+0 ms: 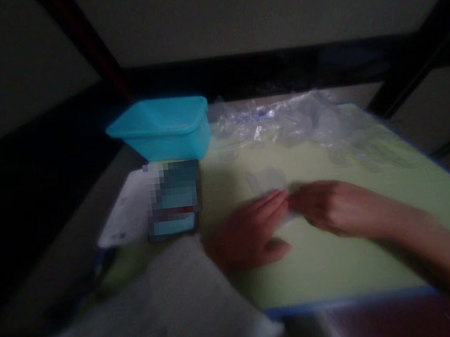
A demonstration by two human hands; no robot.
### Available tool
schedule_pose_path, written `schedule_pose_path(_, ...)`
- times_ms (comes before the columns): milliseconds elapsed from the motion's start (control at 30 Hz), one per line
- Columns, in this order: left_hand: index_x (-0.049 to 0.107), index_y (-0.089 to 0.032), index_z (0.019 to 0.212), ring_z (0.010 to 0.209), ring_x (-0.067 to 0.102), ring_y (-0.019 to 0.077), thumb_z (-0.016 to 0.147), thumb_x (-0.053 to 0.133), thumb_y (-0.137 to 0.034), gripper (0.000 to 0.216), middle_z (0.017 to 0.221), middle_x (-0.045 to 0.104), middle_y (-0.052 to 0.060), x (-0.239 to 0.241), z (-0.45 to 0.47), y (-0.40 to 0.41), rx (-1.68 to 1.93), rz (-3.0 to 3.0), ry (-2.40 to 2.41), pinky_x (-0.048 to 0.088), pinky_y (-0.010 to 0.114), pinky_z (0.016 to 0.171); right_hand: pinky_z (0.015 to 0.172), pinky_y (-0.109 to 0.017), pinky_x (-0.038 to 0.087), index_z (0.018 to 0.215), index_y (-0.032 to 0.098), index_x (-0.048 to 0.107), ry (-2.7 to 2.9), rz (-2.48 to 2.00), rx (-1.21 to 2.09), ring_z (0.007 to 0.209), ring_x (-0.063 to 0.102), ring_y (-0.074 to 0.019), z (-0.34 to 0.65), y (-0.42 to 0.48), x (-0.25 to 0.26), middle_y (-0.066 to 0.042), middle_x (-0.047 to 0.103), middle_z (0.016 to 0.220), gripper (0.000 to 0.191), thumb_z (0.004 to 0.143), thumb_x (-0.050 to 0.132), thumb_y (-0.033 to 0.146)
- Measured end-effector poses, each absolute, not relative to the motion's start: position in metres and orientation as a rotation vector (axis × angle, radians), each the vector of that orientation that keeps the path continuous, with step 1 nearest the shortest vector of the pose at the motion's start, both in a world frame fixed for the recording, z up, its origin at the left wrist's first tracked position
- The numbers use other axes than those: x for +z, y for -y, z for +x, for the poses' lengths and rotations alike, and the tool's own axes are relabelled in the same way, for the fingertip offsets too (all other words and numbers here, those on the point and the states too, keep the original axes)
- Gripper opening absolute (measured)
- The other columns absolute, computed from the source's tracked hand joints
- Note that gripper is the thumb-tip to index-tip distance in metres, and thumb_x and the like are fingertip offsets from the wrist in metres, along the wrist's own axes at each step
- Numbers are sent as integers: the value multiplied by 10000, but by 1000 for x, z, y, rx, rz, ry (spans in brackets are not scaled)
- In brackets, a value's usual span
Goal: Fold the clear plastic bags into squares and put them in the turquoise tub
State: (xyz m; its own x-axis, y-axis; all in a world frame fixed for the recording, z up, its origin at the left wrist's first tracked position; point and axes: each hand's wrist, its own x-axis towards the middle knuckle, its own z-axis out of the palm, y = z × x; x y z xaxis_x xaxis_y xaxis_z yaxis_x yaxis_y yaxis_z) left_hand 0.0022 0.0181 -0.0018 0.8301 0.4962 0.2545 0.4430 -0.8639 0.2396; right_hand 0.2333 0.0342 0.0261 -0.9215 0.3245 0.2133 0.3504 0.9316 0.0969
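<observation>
A small clear plastic bag (268, 179) lies on the yellow-green table top in front of me. Across its near part rests my left hand (251, 232), flat, with the fingers stretched out and the thumb apart. My right hand (319, 204) is closed, its fingertips meeting those of the left hand at the bag's right side. What the right fingers pinch is hidden and blurred. Dim light and blur hide the bag's finer edges.
A turquoise plastic basket (177, 136) stands at the back left. Crumpled clear plastic bags (296, 118) spread along the far edge. A phone (176, 200) with a blurred-out screen lies left, beside a white sheet-like thing (127, 211). A light sleeve (163, 309) covers the lower left.
</observation>
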Motion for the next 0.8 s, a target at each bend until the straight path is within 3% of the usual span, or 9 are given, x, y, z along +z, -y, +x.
schedule_pose_path(200, 466, -40, 1255, 1243, 499, 262, 858, 479, -387, 528, 1306, 541, 204, -3, 1, -16, 579, 2805, -748, 466, 392, 1004, 760, -363, 487, 982, 150, 647, 2859, -589, 136, 832, 628, -205, 238, -36, 34, -91, 690, 875, 209, 891, 458, 156)
schedule_pose_path(433, 566, -82, 1143, 1149, 583, 180, 934, 357, -157, 305, 1233, 613, 135, -5, 2, -17, 621, 2906, -762, 474, 313, 1004, 665, -293, 470, 995, 144, 628, 2784, -652, 473, 741, 607, -167, 243, -42, 36, -78, 658, 851, 191, 849, 505, 130)
schedule_pose_path(600, 591, -96, 1123, 1110, 608, 146, 944, 311, -123, 334, 1193, 640, 109, -2, 4, -17, 668, 2802, -768, 485, 270, 990, 773, -354, 498, 1042, 150, 627, 2784, -642, 427, 902, 627, -210, 242, -46, 29, -107, 673, 992, 224, 833, 574, 209)
schedule_pose_path(800, 595, -101, 1164, 1148, 586, 145, 939, 351, -135, 334, 1225, 631, 104, -8, 4, -19, 692, 2726, -796, 463, 275, 1014, 849, -374, 496, 1054, 145, 641, 2741, -558, 477, 992, 627, -212, 242, -54, 19, -132, 678, 1045, 228, 926, 467, 220)
